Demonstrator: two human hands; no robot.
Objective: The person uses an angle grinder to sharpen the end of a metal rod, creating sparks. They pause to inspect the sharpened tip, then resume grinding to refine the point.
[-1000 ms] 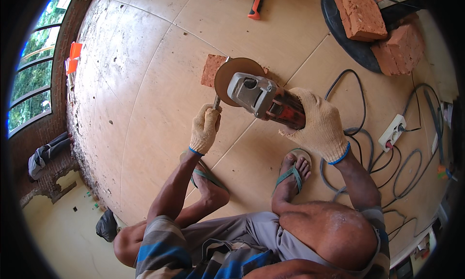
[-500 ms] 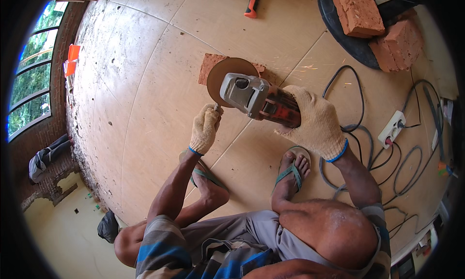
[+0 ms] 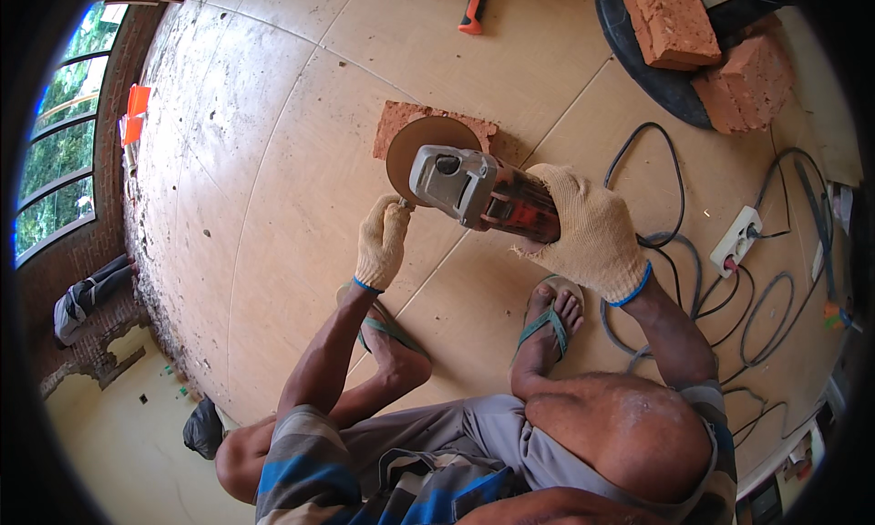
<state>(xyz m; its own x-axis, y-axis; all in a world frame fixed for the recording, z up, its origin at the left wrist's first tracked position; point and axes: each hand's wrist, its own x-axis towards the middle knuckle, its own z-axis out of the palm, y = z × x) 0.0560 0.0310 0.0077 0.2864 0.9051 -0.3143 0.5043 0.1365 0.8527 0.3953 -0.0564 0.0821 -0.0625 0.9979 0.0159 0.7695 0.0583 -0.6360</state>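
Observation:
My right hand (image 3: 591,229), in a knitted cream glove, wraps round the body of an angle grinder (image 3: 519,203). The grinder's brown cutting disc (image 3: 428,142) points away to the left. My gloved left hand (image 3: 383,238) pinches a small metal piece (image 3: 405,203) at the disc's near edge; most of it is hidden by the fingers, so its kind is unclear. Beyond the disc a red brick (image 3: 474,128) lies flat on the tiled floor, partly covered by disc and grinder head. Whether the disc spins cannot be seen.
A white power strip (image 3: 736,241) with looped black cables (image 3: 674,174) lies at the right. Several broken bricks (image 3: 670,24) rest on a round black base (image 3: 629,60) at the far right. An orange-and-black handled tool (image 3: 472,15) lies far off. My sandalled feet (image 3: 551,320) are close by.
The spray of sparks right of the grinder is gone, save one small glowing fleck farther right. The grinder and both hands have shifted slightly left, uncovering more of the brick.

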